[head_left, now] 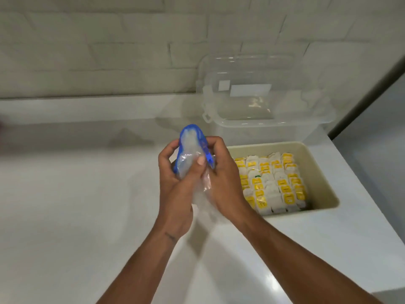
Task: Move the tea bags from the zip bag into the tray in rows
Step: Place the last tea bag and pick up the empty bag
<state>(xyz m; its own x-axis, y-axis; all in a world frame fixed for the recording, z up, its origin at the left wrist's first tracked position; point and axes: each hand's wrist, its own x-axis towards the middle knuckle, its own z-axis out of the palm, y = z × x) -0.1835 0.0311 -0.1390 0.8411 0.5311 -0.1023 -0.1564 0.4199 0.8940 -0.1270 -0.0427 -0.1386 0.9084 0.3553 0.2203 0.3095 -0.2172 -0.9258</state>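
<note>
Though blurred toward its far edge, a glossy white tabletop across most of the view, backed by a wall of pale bricks. At the back right, against that wall, a large clear plastic storage box with side clips and pale labels on the front. Just in front of the box, close to the tabletop's right edge, a beige rectangular plastic tray, standing flat.

Near the middle, two bare forearms reaching in from below. Left hand curled round the lower part of a crumpled clear plastic zip bag with a blue zip strip, thumb pressed flat against its front. Right hand closed on the same bag from the other side, fingers curled over the blue strip. Bag held upright between the two hands, clear of the tabletop, just left of the tray.

Inside the tray, small white paper tea bags with yellow tags, packed on edge in several tidy rows running front to back, filling most of the floor; one green tag among the yellow.
</note>
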